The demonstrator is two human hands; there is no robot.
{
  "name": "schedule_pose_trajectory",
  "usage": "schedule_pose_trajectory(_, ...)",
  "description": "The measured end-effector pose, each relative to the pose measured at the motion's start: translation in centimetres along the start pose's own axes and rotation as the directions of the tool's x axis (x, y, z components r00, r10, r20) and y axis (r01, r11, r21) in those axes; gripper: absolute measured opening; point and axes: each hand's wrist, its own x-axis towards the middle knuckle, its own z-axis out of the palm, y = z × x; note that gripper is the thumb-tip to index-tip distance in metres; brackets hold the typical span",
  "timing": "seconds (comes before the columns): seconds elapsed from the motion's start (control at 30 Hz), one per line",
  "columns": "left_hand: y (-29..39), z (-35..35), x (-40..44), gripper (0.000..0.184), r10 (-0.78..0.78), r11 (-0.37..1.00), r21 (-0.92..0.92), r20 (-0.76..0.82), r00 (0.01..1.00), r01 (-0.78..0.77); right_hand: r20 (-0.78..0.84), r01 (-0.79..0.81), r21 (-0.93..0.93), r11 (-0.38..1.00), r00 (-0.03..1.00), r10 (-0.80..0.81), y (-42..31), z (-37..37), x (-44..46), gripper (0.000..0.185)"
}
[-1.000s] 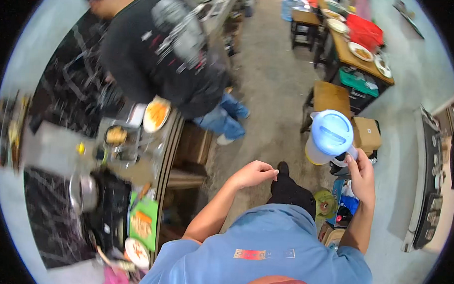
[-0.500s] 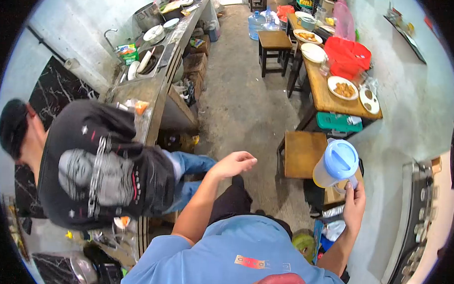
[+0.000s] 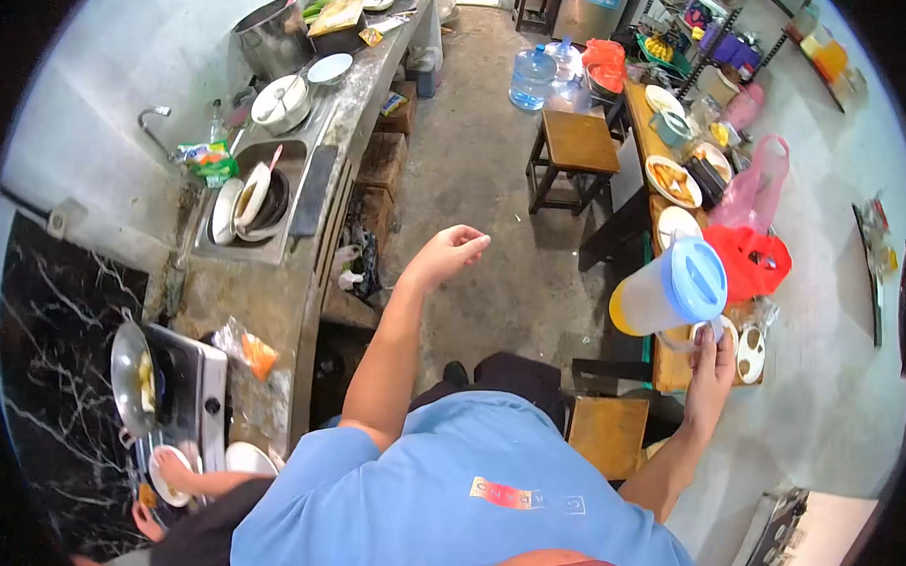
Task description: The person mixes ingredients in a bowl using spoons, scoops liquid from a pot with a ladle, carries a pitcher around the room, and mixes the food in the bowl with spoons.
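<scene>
My right hand [image 3: 707, 370] grips the handle of a clear plastic pitcher [image 3: 652, 298] with a blue lid. The pitcher is tilted, and some yellow liquid shows at its bottom end. Above the floor, my left hand [image 3: 450, 255] hangs in the air with loosely bent fingers and nothing in it. Just past the pitcher stands the wooden table [image 3: 671, 372], which carries a red plastic bag [image 3: 748, 261], a divided white dish [image 3: 751, 353] and several plates of food.
A co-worker's hand [image 3: 172, 470] holds a white plate beside the stove [image 3: 212, 404] and wok [image 3: 128, 376]. Along the left runs a counter with a sink [image 3: 289, 177]. Ahead are a wooden stool [image 3: 580, 143] and water jugs [image 3: 533, 78]; another stool [image 3: 607, 433] is near my right side.
My view has moved forward along the room. The pitcher, still in my right hand, is now over the table's near end and more tilted. The co-worker is now mostly out of view at lower left.
</scene>
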Motion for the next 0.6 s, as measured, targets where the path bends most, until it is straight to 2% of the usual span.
schedule_pose_trajectory(0.03,1.1,-1.2,2.1,0.041,0.016,1.0,-0.01,0.036,0.999,-0.015,0.032,0.045,-0.048,0.998,0.999,-0.044,0.2,1.6,2.9,0.013)
schedule_pose_trajectory(0.2,1.3,-7.3,15.0,0.035,0.078,0.996,-0.043,0.152,0.985,-0.072,0.084,0.027,-0.012,1.0,0.996,-0.026,2.2,12.2,17.8,0.016)
schedule_pose_trajectory(0.27,1.8,-10.1,21.0,0.035,0.104,0.995,-0.021,0.214,0.971,-0.102,0.119,0.077,0.0,0.997,0.99,-0.077,2.9,17.4,25.0,0.017)
schedule_pose_trajectory(0.3,1.9,-11.6,24.0,0.035,0.094,0.995,0.025,0.173,0.98,-0.1,0.149,0.123,0.004,0.992,0.981,-0.123,3.3,20.1,28.5,0.018)
schedule_pose_trajectory(0.33,2.7,-13.1,26.8,0.035,0.094,0.995,0.016,0.154,0.984,-0.098,0.188,0.078,-0.014,0.997,0.979,-0.073,3.9,22.3,32.5,0.019)
schedule_pose_trajectory(0.4,4.7,-16.5,31.8,0.03,0.008,0.995,0.096,0.097,0.995,-0.018,0.255,0.208,-0.087,0.974,0.95,-0.18,4.8,27.7,40.5,0.019)
schedule_pose_trajectory(0.47,7.2,-20.0,36.4,0.03,-0.074,0.995,0.065,0.037,0.997,0.072,0.326,0.188,-0.078,0.979,0.933,-0.153,3.7,33.2,47.4,0.018)
schedule_pose_trajectory(0.53,9.7,-23.5,40.4,0.032,-0.04,0.999,-0.003,-0.005,0.999,0.04,0.382,0.183,-0.065,0.981,0.913,-0.145,2.0,39.5,54.2,0.018)
schedule_pose_trajectory(0.6,13.2,-26.7,43.8,0.032,0.017,0.999,-0.048,-0.058,0.998,-0.019,0.42,0.323,-0.016,0.946,0.861,-0.287,0.8,45.7,60.4,0.017)
